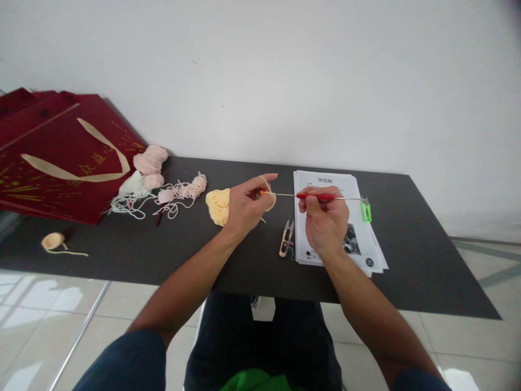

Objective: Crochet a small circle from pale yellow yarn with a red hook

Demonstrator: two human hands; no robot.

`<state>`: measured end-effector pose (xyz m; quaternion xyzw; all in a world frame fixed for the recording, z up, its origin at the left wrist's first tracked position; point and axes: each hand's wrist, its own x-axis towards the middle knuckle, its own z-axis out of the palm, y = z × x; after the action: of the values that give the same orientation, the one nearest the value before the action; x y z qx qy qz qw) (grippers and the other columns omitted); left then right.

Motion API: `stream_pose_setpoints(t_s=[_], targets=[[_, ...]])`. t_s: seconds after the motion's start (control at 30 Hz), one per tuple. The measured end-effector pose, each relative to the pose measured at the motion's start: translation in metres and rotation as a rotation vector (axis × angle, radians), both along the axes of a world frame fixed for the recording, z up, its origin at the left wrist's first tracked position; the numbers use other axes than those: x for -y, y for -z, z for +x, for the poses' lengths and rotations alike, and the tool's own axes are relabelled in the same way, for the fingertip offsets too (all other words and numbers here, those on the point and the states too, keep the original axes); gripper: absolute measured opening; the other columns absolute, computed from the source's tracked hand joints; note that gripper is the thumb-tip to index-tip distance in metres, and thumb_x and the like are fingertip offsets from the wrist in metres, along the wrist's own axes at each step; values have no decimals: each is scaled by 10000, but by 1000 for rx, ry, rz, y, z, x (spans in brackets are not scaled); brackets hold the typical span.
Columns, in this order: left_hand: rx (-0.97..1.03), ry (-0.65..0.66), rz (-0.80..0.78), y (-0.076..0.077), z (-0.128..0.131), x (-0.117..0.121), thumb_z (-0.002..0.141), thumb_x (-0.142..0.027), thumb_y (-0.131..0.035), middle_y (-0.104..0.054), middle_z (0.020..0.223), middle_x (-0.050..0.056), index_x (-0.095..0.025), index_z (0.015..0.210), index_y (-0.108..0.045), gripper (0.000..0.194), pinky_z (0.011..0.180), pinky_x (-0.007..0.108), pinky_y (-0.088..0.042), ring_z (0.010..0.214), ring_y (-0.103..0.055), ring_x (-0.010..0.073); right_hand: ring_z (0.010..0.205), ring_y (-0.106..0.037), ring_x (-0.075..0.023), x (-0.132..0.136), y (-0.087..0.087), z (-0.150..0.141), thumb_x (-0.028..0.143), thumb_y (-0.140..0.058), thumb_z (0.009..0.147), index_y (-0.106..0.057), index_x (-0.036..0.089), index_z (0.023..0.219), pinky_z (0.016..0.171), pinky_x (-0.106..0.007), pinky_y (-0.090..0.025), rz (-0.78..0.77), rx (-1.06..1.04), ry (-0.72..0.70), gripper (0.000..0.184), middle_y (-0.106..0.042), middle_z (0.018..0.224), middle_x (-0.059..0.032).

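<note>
Yarn in pale yellow lies bunched just left of the left hand, whose curled fingers close on a strand looped around them (whether it runs back to the bunch is hidden). The right hand is clamped on the red handle of a hook, its metal shaft reaching left to the other hand. A slack loop could slip off the shaft if the strand loses tension, and a jerk could split its fibres. The shaft's right end crosses near green snips, so a wide swing might knock them. As for writing, the printed sheets below the right hand carry a Chinese heading ending, it seems, in 图解; their smaller lines are illegible. Far left, a dark red bag shows gold characters, apparently starting 众益; I can make out no brand.
</note>
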<state>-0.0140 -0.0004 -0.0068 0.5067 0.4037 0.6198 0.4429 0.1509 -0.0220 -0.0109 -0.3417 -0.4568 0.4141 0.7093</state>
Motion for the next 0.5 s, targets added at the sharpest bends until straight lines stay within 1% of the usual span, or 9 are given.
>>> stream_pose_setpoints(t_s=[0.13,0.23,0.37,0.5], targets=[[173,139,-112,0,-3,-5,648,-108,-749,-632,715,-30,-211,1036,-836,410,538,216,-371,581,-484,74,644,-634,-96,-1,-8,2,288,-861,824,-673,240,864,579,-240,-485,-42,-108,-86,198,-771,855,12],[261,203,-144,-2,-3,-7,619,-110,-778,-635,705,-28,-208,980,-840,379,548,211,-380,587,-495,72,636,-622,-89,-2,-11,3,297,-886,793,-675,237,840,572,-228,-488,-86,-156,-141,224,-763,827,15],[306,227,-142,-2,-1,-6,617,-109,-819,-670,737,-18,-213,916,-836,317,598,210,-429,633,-547,77,668,-659,-90,-5,-8,3,308,-900,774,-706,234,847,586,-211,-550,-218,-240,-209,219,-776,842,10],[261,216,-164,2,1,-4,658,-154,-851,-700,742,-10,-207,883,-821,234,633,221,-464,651,-584,89,693,-696,-70,-6,-4,-3,321,-923,748,-751,221,845,641,-159,-607,-315,-323,-216,222,-795,850,13]])
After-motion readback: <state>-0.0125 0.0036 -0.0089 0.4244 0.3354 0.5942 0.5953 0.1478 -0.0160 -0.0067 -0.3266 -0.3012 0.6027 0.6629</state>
